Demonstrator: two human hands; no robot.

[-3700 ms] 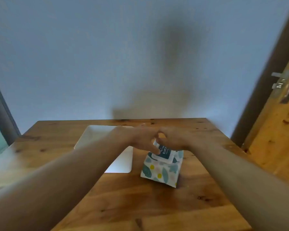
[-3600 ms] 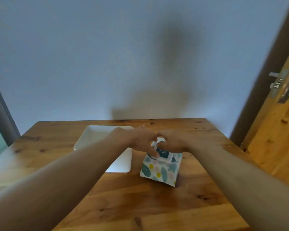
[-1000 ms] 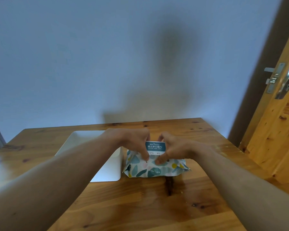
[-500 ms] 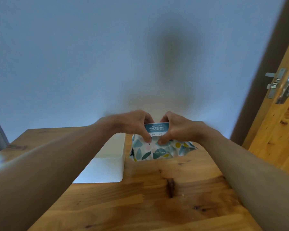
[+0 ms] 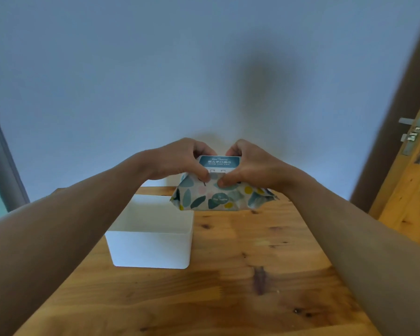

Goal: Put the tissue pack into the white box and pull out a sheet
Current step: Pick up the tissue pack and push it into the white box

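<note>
White plastic box (image 5: 150, 235) stands open at left on the bench (image 5: 228, 287), nothing across its mouth. Left hand (image 5: 180, 161) and right hand (image 5: 252, 166) both grip the tissue pack (image 5: 218, 197) at its top label, holding it in the air just right of the box. Soft film wrap, likely light and slippery; support the ends to stop sagging. Door (image 5: 412, 180) at far right, well apart.

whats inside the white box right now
The white box looks empty: only its bare white inner walls show. The left forearm covers its left side, so that part stays unseen. The tissue pack is held outside it.
</note>
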